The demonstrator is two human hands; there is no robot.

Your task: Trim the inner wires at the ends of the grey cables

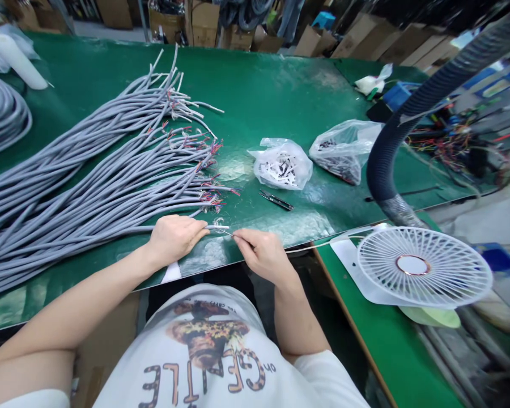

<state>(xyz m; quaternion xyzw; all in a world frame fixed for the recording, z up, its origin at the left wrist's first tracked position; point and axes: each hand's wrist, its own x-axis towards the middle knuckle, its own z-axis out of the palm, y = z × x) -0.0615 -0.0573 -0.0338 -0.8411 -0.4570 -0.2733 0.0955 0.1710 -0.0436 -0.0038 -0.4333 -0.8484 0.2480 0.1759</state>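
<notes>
My left hand (176, 238) is closed around a grey cable close to its end, at the front of the green table. The white-sheathed cable end (222, 228) sticks out past its fingertips. Thumb and fingers of my right hand (261, 252) pinch a thin strand of wire (227, 233) that runs from the cable end. Fine loose threads (218, 221) curl beside that end. Behind my left hand lies a big bundle of grey cables (110, 164), several ending in frayed red, blue and white wires (212, 199). Small black thread snips (276, 200) lie beyond my right hand.
Two plastic bags stand past the snips, one with white and black bits (284, 164), one with dark small parts (340, 153). At right are a white fan (425, 266) and a thick dark flexible hose (385, 153). A coiled cable (4, 116) lies far left.
</notes>
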